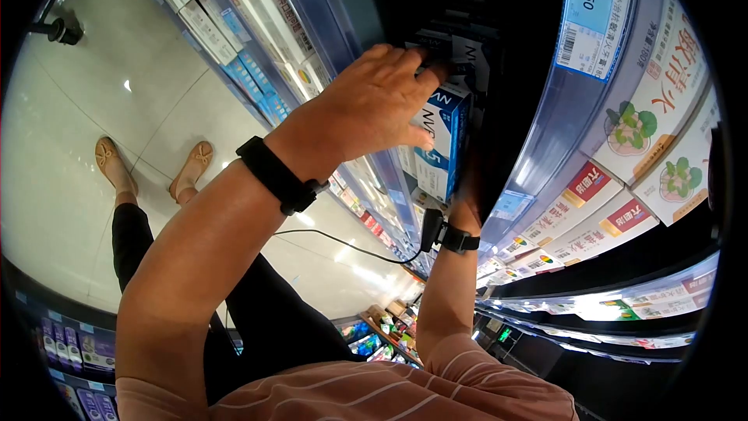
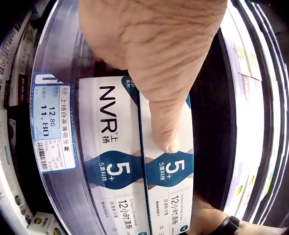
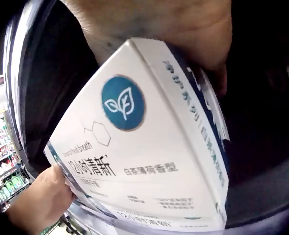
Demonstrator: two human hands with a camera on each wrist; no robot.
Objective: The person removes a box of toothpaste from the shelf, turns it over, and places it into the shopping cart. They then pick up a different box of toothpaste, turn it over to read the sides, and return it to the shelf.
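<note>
White and blue toothpaste boxes (image 1: pixel 440 136) marked NVR stand at the front of a dark shelf. My left hand (image 1: pixel 382 97) lies over their top end with its fingers curled behind. In the left wrist view its thumb (image 2: pixel 166 127) presses on the face of the right box (image 2: pixel 176 181), next to a second box (image 2: pixel 112 161). My right hand (image 1: pixel 466 206) reaches up from below, mostly hidden in shadow. The right wrist view shows the right hand (image 3: pixel 203 34) gripping one end of a box (image 3: pixel 144 161), while the left hand (image 3: pixel 39 200) holds its far end.
A clear shelf rail carries a 12.80 price tag (image 2: pixel 54 127); another tag reads 15.50 (image 1: pixel 590 12). Rows of boxed goods (image 1: pixel 662 109) fill the shelves to the right and behind. Pale floor tiles (image 1: pixel 86 93) and my feet (image 1: pixel 191 168) lie to the left.
</note>
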